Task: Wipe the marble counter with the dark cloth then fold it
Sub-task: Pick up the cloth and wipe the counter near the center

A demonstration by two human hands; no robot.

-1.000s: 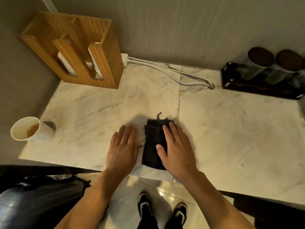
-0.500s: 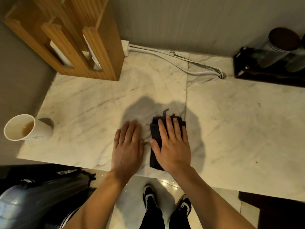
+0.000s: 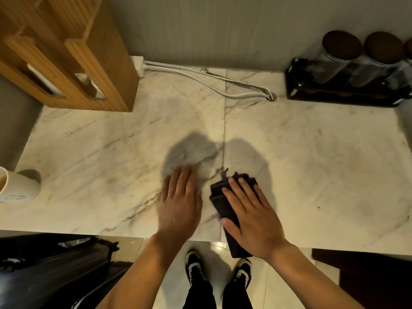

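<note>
The dark cloth (image 3: 219, 201) lies folded into a narrow strip near the front edge of the marble counter (image 3: 312, 166), its near end hanging over the edge. My right hand (image 3: 252, 215) lies flat on top of the cloth, fingers spread, pressing it down. My left hand (image 3: 180, 201) rests flat on the bare marble just left of the cloth, palm down, holding nothing. A small loop sticks out at the cloth's far end.
A wooden holder (image 3: 73, 56) stands at the back left. White cables (image 3: 207, 83) run along the wall. A dark tray with jars (image 3: 347, 76) sits at the back right. A paper cup (image 3: 15, 186) with liquid is at the left edge. My shoes show below on the floor.
The cloth and my right hand have slid toward the front edge, so the cloth's near end now overhangs it. My left hand stays flat beside it.
</note>
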